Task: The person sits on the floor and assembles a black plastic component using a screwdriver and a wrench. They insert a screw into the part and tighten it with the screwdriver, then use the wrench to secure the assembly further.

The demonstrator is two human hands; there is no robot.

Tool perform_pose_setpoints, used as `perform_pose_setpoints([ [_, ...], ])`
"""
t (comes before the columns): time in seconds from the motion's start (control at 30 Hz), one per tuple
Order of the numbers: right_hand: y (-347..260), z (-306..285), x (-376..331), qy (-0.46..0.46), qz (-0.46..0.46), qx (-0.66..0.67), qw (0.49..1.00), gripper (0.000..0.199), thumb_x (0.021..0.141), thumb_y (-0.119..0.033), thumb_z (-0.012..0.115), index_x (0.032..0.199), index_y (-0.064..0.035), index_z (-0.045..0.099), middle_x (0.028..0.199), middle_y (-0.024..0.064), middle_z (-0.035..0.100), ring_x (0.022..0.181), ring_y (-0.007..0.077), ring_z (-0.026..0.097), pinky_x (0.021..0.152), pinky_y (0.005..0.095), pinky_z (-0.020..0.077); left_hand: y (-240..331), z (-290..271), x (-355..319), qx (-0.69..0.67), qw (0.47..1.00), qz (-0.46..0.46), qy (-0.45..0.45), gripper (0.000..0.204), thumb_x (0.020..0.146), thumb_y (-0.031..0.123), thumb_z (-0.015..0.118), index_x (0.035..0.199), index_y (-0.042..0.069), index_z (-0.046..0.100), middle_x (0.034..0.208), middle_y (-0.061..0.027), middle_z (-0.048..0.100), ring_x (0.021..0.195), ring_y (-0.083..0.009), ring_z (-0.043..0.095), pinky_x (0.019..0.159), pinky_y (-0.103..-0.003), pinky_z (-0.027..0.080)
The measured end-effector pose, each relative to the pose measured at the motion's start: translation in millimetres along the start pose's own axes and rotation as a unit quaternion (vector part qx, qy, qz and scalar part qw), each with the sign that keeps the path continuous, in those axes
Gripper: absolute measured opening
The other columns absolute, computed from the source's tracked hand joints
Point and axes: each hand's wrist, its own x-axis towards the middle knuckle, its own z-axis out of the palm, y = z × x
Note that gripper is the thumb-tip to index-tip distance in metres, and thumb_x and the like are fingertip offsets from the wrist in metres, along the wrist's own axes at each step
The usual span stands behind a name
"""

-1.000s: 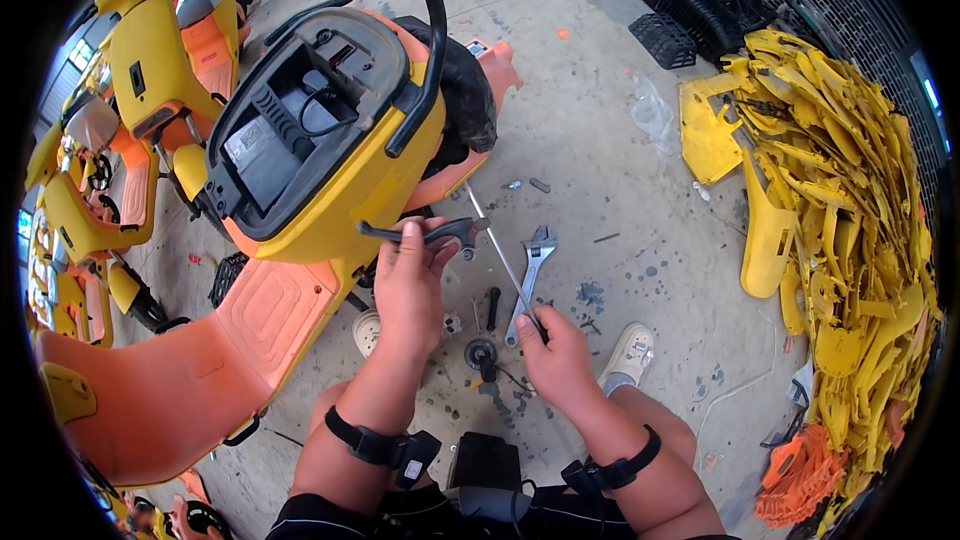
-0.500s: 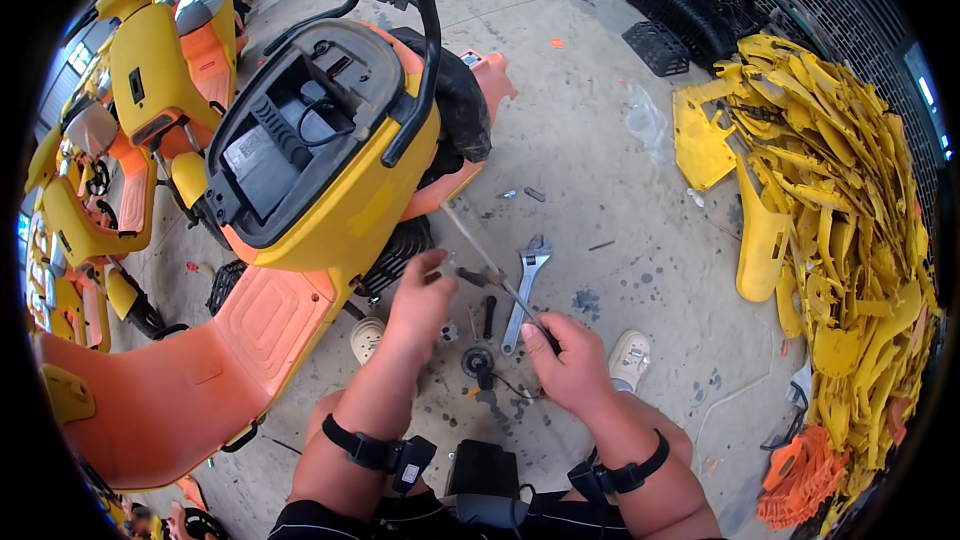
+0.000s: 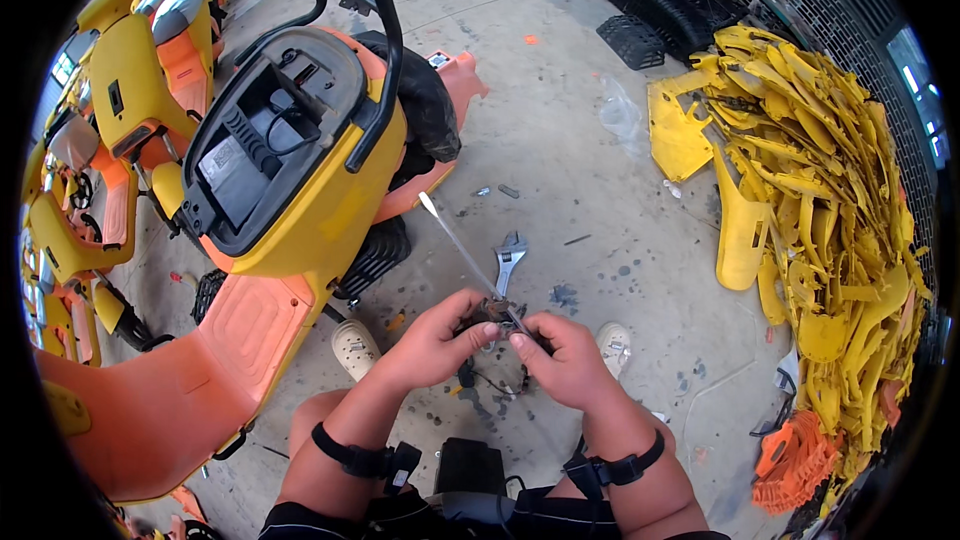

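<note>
- Head view: the left hand (image 3: 440,342) pinches a small dark metal part (image 3: 497,310) between thumb and fingers; the right hand (image 3: 562,355) closes thumb over finger on the near end of a long, thin rod (image 3: 460,250).
- That rod slants up and to the left from the hands, its pale tip (the brightest bit of it) pointing toward the nearest scooter. The dark part sits at its lower stretch; whether the rod passes through it or alongside, I cannot tell.
- Both hands are close together above the floor (image 3: 610,230), fingers curled; whether they touch each other is hard to make out.
- An adjustable wrench (image 3: 511,256) lies on the floor just beyond the hands, partly covered by them.
- At the left stands a yellow and orange scooter (image 3: 340,210), its seat compartment (image 3: 228,177) uncovered and a black rail (image 3: 385,50) rising behind it.
- More yellow scooters (image 3: 130,90) line the far left.
- A tall heap of yellow panels (image 3: 825,230) fills the right side, with orange pieces (image 3: 795,460) at its near end.
</note>
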Motion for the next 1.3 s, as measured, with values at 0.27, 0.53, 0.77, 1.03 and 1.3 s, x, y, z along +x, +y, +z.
perform_pose_setpoints([
  [0.27,-5.8,-6.3,-4.2,0.061,-0.082,-0.194,0.976,0.022,0.097,-0.027,0.06,0.105,-0.0081,0.067,0.086,0.0104,0.065,0.077,0.0337,0.063,0.065,0.0418,0.049,19.2,12.5,-8.5,0.326,0.945,-0.004,0.035,0.029,0.093,0.018,0.061,0.115,0.0,0.055,0.085,-0.0217,0.066,0.081,-0.0371,0.066,0.072,-0.044,0.052],
  [0.53,9.7,-5.0,-7.2,0.022,-0.062,-0.327,0.943,0.016,0.093,-0.023,0.061,0.101,-0.0105,0.067,0.083,0.0108,0.065,0.077,0.0344,0.064,0.064,0.0458,0.0495,1.7,14.1,-14.1,0.511,0.857,-0.035,0.052,0.021,0.086,0.022,0.065,0.096,0.003,0.063,0.083,-0.0159,0.069,0.079,-0.0366,0.067,0.072,-0.048,0.053],
  [0.77,6.5,-9.2,-9.7,0.019,-0.055,-0.36,0.931,0.017,0.093,-0.026,0.061,0.099,-0.0118,0.068,0.08,0.0097,0.063,0.074,0.0334,0.064,0.062,0.0454,0.0502,-6.4,3.8,-17.2,0.596,0.8,-0.039,0.062,0.027,0.084,0.03,0.069,0.076,0.005,0.064,0.073,-0.0125,0.067,0.073,-0.0329,0.068,0.066,-0.044,0.054],
  [1.03,10.3,-16.9,-12.2,-0.025,-0.072,-0.4,0.913,0.017,0.092,-0.032,0.064,0.094,-0.0168,0.071,0.077,0.0044,0.062,0.07,0.0296,0.064,0.058,0.0415,0.0509,-16.7,6.3,-24.5,0.593,0.805,-0.026,0.011,0.029,0.082,0.033,0.07,0.074,0.006,0.064,0.072,-0.0115,0.067,0.068,-0.0325,0.067,0.061,-0.044,0.054],
  [1.3,15.7,-18.3,-14.8,-0.039,-0.103,-0.415,0.903,0.02,0.091,-0.029,0.064,0.081,-0.0113,0.066,0.069,0.0069,0.06,0.062,0.032,0.062,0.054,0.043,0.0492,-22.0,4.9,-32.0,0.604,0.792,0.086,0.026,0.029,0.079,0.032,0.072,0.068,0.008,0.059,0.066,-0.0077,0.064,0.059,-0.0286,0.065,0.054,-0.04,0.052],
])
